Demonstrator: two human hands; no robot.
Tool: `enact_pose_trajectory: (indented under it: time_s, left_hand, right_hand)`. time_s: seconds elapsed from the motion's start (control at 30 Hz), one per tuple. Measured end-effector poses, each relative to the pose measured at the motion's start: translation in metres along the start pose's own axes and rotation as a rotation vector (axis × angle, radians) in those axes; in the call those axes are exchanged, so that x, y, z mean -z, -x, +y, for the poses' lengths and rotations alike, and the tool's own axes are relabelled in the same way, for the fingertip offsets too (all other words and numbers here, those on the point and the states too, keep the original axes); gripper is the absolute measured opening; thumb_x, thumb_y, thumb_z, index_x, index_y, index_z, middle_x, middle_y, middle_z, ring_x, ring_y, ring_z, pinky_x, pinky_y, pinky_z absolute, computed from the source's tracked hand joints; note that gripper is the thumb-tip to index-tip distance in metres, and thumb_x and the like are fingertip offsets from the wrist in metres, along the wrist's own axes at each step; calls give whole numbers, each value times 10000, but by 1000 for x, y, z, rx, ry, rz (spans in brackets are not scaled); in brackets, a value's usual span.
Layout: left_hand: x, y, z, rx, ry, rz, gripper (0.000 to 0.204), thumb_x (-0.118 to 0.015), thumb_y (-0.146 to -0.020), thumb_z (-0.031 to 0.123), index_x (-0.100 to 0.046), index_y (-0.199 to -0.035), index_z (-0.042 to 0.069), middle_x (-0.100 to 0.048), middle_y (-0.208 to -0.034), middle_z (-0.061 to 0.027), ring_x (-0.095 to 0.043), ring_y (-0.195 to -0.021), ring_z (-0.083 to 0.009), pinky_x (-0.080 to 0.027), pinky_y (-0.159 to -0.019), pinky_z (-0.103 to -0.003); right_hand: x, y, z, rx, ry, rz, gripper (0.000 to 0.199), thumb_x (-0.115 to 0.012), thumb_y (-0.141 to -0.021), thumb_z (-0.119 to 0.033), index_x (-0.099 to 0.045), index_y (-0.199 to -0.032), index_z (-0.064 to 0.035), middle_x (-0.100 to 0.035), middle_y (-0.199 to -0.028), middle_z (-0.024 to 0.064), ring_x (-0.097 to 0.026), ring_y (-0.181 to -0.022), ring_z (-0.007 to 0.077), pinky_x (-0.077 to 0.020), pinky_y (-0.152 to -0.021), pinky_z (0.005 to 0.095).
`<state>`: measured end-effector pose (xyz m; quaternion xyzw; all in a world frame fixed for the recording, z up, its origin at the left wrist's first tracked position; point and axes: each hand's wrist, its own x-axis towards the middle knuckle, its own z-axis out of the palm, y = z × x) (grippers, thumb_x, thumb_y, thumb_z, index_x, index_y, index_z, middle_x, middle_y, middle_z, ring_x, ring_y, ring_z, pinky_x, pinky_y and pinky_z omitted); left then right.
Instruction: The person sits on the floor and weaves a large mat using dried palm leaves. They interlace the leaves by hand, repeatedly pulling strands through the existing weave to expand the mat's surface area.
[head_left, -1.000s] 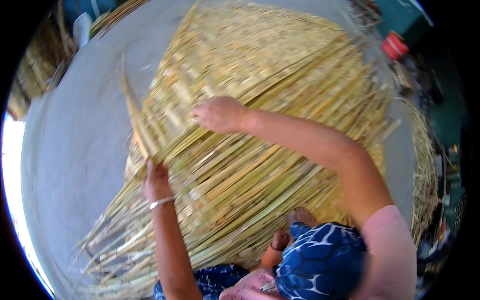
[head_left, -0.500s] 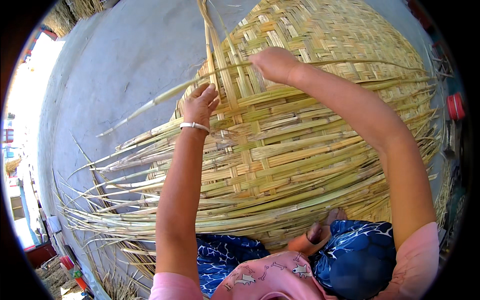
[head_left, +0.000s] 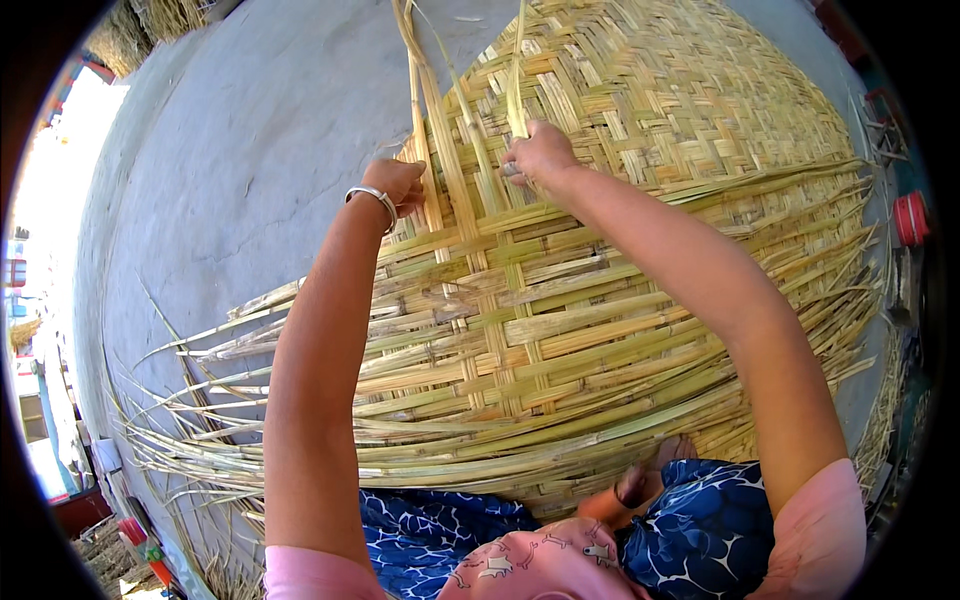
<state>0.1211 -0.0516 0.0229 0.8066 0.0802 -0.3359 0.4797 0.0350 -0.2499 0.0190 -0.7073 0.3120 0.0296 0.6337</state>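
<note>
A large woven mat of split reed strips [head_left: 660,100] lies in front of me, its nearer part made of long loose crosswise strips [head_left: 600,330]. My right hand [head_left: 540,160], a ring on one finger, is closed around a pale upright reed strip [head_left: 517,90] that rises away from the mat. At the mat's left edge my left hand [head_left: 397,185], with a bracelet [head_left: 374,200] at the wrist, has its fingers curled beside other upright strips [head_left: 440,150]. What those fingers hold is hidden.
Loose strip ends [head_left: 190,440] fan out over the grey concrete floor [head_left: 230,170] at left. My bare foot [head_left: 640,485] rests on the mat's near edge. A red round object [head_left: 910,215] is at far right, and dry straw bundles [head_left: 125,35] at far left.
The long strip that stuck out left across the floor no longer shows there. My right hand has moved slightly down and now grips an upright strip; my left hand shifted left and curled its fingers.
</note>
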Motion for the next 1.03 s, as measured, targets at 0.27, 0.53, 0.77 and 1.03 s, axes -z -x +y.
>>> enact_pose_trajectory:
  time_s: [0.27, 0.53, 0.77, 1.03]
  left_hand:
    - [-7, -25, 6, -75, -416, 81, 261, -649, -804, 290, -657, -845, 32, -633, -680, -48, -587, -558, -132, -487, -508, -282]
    - [-15, -36, 20, -90, -797, 155, 493, -726, -670, 307, -646, -986, -63, -669, -962, -171, -661, -836, -269, -522, -755, -344]
    - [-3, -24, 3, 1, 482, -67, 190, -636, -846, 154, -590, -960, 9, -645, -880, -117, -640, -798, -224, -557, -728, -345]
    - [9, -17, 38, -253, 1067, -117, 312, -476, -939, 311, -527, -1000, 9, -644, -906, -146, -635, -849, -278, -518, -824, -414]
  right_hand:
    - [-17, 4, 0, -156, -42, 33, 272, -487, -807, 15, -531, -1075, 5, -602, -964, 150, -626, -818, 270, -546, -595, 354]
    - [-4, -4, 5, -149, -22, -180, 173, -475, -873, -121, -442, -1033, -62, -537, -862, 55, -538, -704, 140, -478, -580, 302]
    - [-8, 14, 5, -137, -256, -152, 107, -462, -886, -127, -404, -961, -76, -492, -822, 46, -520, -726, 167, -490, -622, 374]
    - [-13, 3, 18, -125, -308, -180, 340, -448, -870, -62, -372, -1201, -84, -520, -978, 99, -547, -802, 205, -494, -627, 420]
